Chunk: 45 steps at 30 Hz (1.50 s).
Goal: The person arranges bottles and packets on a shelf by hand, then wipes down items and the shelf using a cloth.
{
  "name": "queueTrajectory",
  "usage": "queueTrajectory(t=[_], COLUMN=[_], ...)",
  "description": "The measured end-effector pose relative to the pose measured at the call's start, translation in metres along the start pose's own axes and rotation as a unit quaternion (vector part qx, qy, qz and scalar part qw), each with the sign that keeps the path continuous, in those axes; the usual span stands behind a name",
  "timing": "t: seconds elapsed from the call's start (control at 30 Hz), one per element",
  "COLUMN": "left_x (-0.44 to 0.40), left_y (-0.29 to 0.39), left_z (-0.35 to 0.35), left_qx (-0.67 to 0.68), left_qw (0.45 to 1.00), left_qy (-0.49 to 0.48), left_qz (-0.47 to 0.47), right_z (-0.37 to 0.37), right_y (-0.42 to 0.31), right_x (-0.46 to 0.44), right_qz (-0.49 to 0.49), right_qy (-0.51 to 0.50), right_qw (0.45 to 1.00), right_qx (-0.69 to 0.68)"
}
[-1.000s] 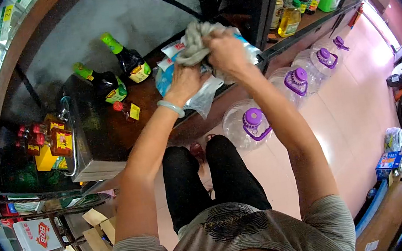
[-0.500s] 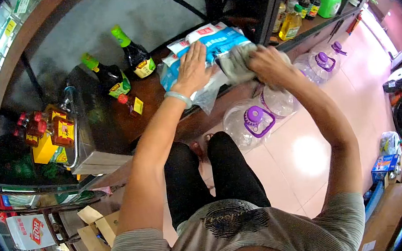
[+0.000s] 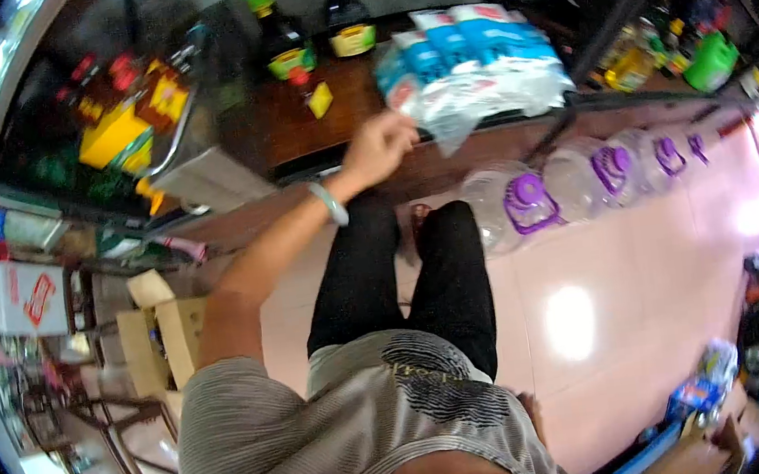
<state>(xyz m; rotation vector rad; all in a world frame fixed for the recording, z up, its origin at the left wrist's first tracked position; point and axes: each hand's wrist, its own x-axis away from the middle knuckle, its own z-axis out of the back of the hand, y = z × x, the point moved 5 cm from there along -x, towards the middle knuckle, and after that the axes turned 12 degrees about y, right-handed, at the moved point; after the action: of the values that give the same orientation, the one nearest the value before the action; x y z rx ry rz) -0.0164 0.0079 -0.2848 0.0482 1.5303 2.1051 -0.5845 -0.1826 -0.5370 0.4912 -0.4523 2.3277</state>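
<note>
My left hand [image 3: 379, 149], with a pale bangle on the wrist, is at the front edge of the dark wooden shelf [image 3: 264, 124]. Its fingers are loosely bent and apart, just left of a loose clear plastic bag [image 3: 450, 117], and nothing shows in them. Blue and white packets [image 3: 480, 48] lie in a row on the shelf behind that bag. A bit of skin beside the shirt at my right hip may be my right hand [image 3: 530, 412]; its fingers cannot be made out. The grey cloth is out of sight.
Two green-capped bottles [image 3: 347, 21] and a small red-capped bottle [image 3: 312, 95] stand left of the packets. Large clear jugs with purple lids [image 3: 530, 201] line the floor under the shelf. An open cardboard box [image 3: 179, 330] is at left; more boxes are at lower right.
My right hand has left the packets with the grey cloth and swung down towards my side. My left hand has come off the packets to the shelf's front edge. The view has turned.
</note>
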Motion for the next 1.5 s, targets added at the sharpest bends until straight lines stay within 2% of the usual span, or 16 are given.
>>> queueTrajectory(t=[0.13, 0.17, 0.2, 0.27, 0.37, 0.4, 0.47, 0.6, 0.63, 0.73, 0.9, 1.07, 1.27, 1.33, 1.4, 1.5], left_x=[0.05, 0.055, 0.049, 0.041, 0.015, 0.003, -0.019, -0.056, -0.063, -0.077, -0.089, -0.114, -0.116, -0.124, -0.129, -0.137], left_y=[-0.006, -0.028, -0.047, -0.074, -0.06, -0.062, -0.049, -0.015, -0.013, -0.015, -0.03, -0.063, -0.021, -0.031, -0.039, -0.037], left_z=[0.042, 0.059, 0.08, 0.113, 0.134, 0.138, 0.14, 0.142, 0.141, 0.139, 0.144, 0.159, 0.149, 0.149, 0.15, 0.149], left_qx=[-0.137, -0.112, -0.234, -0.144, -0.221, -0.259, -0.335, -0.37, -0.383, -0.402, -0.46, -0.499, -0.518, -0.497, -0.499, -0.519], left_qw=[0.984, 0.964, 0.95, 0.932, 0.9, 0.889, 0.859, 0.849, 0.863, 0.887, 0.886, 0.864, 0.844, 0.855, 0.855, 0.845], left_qy=[0.113, 0.166, 0.207, 0.307, 0.371, 0.376, 0.387, 0.377, 0.329, 0.13, 0.048, 0.03, -0.001, -0.002, -0.001, 0.008], left_qz=[-0.03, 0.175, 0.0, 0.13, 0.064, 0.042, 0.002, -0.022, 0.009, 0.188, 0.042, -0.063, 0.143, 0.148, 0.142, 0.129], right_z=[-0.038, -0.039, -0.04, -0.034, -0.015, -0.015, -0.031, -0.013, -0.003, -0.089, -0.08, -0.092, -0.119, -0.112, -0.079, -0.069], right_y=[-0.018, -0.02, -0.024, -0.033, -0.05, -0.044, -0.046, -0.05, -0.058, 0.003, 0.007, 0.009, 0.014, 0.001, -0.008, -0.016], right_x=[0.009, 0.004, 0.0, -0.018, -0.057, -0.069, -0.121, -0.155, -0.147, -0.161, -0.094, -0.061, -0.048, -0.059, -0.062, -0.082], right_qz=[-0.037, -0.034, -0.034, -0.035, -0.037, 0.006, -0.001, -0.018, 0.182, 0.108, 0.035, 0.021, 0.077, 0.098, -0.075, -0.007], right_qy=[-0.096, -0.105, -0.114, -0.134, -0.151, 0.026, -0.045, -0.045, 0.138, 0.039, -0.051, -0.089, -0.157, -0.149, -0.023, -0.039], right_qw=[0.994, 0.993, 0.993, 0.99, 0.987, 0.995, 0.999, 0.998, 0.971, 0.992, 0.998, 0.996, 0.983, 0.983, 0.995, 0.996], right_qx=[-0.027, -0.027, -0.027, -0.023, -0.028, -0.1, -0.029, -0.031, -0.075, 0.043, 0.015, 0.018, 0.052, 0.051, -0.058, -0.082])
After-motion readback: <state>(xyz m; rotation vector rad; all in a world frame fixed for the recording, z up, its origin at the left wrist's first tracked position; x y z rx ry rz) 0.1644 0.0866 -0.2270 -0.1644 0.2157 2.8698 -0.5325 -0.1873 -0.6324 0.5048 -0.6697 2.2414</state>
